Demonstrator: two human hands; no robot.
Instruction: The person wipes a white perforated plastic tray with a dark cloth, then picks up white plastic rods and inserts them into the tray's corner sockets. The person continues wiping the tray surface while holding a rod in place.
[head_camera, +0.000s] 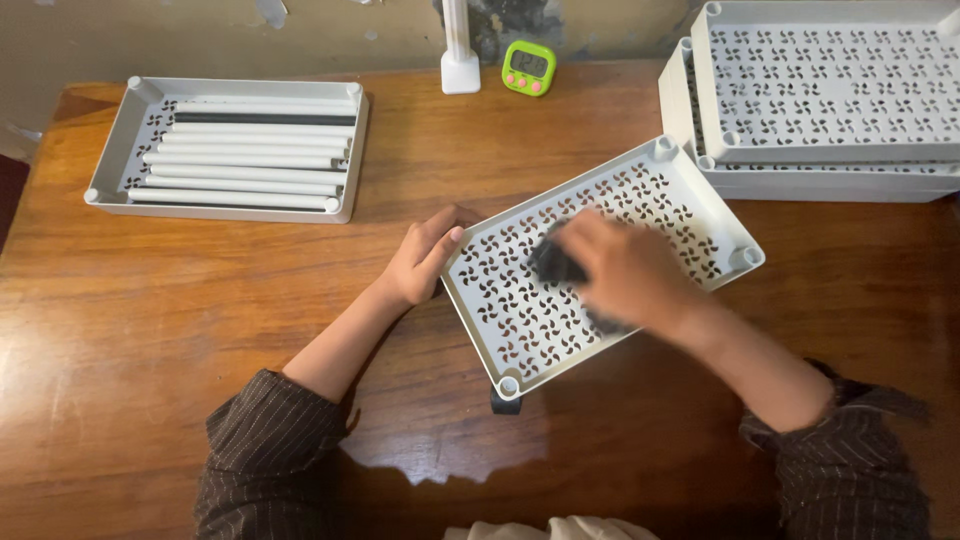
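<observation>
Under the right hand (628, 272), whose grip is pinching a dark cloth (553, 263), the white tray (520, 330) is lying slantwise on the worktop (150, 330), while the left hand (425, 255), fingers pressed together, is steadying its near-left edge.

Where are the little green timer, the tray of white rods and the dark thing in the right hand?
green timer (528, 68), head view, its face.
tray of white rods (110, 150), head view, left wall.
dark thing (552, 264), head view, exposed part.
</observation>
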